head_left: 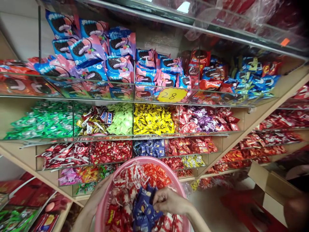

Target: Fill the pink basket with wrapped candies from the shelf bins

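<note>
While my left hand [102,190] holds the side of a round pink plastic basket [178,180], my right hand [167,201] bunches its fingers over small dark-blue wrapped packets [144,204] inside; remotely, I can't tell whether it grips one. Red-and-white wrapped sweets [129,176] already lie there, and similar blue packets [150,148] sit shelved behind.

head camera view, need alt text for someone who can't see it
A person's left hand is against a pink basket of wrapped sweets, the right hand over dark blue packets inside. Behind, a shelf unit displays colourful packets in rows, with a yellow tag reading 28.
</note>
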The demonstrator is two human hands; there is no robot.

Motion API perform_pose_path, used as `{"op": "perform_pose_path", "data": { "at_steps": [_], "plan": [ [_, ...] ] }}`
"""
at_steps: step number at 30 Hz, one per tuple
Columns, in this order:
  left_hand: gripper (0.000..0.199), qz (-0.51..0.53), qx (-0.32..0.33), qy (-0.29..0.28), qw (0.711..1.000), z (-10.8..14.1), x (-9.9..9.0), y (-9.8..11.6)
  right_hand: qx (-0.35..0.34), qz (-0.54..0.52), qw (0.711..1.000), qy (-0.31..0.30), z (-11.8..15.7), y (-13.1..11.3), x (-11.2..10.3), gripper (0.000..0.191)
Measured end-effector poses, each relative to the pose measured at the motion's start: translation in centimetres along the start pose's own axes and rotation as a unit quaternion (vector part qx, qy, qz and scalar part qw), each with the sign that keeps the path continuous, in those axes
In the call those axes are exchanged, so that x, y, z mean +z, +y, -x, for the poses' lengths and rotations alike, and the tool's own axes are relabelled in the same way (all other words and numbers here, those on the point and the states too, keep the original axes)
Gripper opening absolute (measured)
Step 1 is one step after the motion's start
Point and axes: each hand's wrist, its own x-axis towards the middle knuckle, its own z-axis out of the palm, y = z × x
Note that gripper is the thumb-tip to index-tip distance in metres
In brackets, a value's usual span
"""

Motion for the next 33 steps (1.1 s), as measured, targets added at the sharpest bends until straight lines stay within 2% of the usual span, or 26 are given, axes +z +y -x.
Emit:
{"op": "perform_pose_path", "data": {
  "at_steps": [4,8,10,13,15,18,23,28,33],
  "plan": [
    [0.034,-0.016,0.019,0.017,1.0,-0.6,-0.3,-0.6,-0.019,0.031,0.997,0.073,-0.3,-0.8,-0.6,0.03],
    [0.032,-0.015,0.021,0.018,1.0,-0.8,-0.6,-0.7,-0.063,0.096,0.98,0.165,-1.7,-2.8,-2.5,0.027],
    [0.031,-0.016,0.015,0.014,1.0,-0.7,-0.7,-0.5,-0.103,0.168,0.948,0.251,-3.3,-4.0,-3.8,0.023],
    [0.034,-0.023,-0.005,-0.005,1.0,-0.6,-0.8,-0.2,-0.128,0.286,0.868,0.385,-6.4,-5.7,-5.6,0.018],
    [0.037,-0.026,-0.008,-0.011,1.0,-0.5,-0.8,-0.2,-0.125,0.339,0.829,0.427,-8.6,-6.6,-6.4,0.024],
    [0.041,-0.029,0.008,0.0,1.0,-0.3,-0.6,-0.3,-0.126,0.391,0.804,0.43,-11.0,-7.2,-7.1,0.029],
    [0.043,-0.026,0.017,0.002,1.0,-0.1,-0.4,-0.4,-0.128,0.404,0.799,0.426,-12.8,-6.8,-7.4,0.024],
    [0.039,-0.027,0.016,0.006,0.999,-0.3,-0.5,-0.5,-0.146,0.396,0.798,0.43,-12.8,-6.8,-7.5,0.022],
    [0.035,-0.029,0.006,0.001,1.0,-0.7,-0.8,-0.4,-0.196,0.345,0.795,0.459,-11.0,-6.9,-7.3,0.025]
  ]
}}
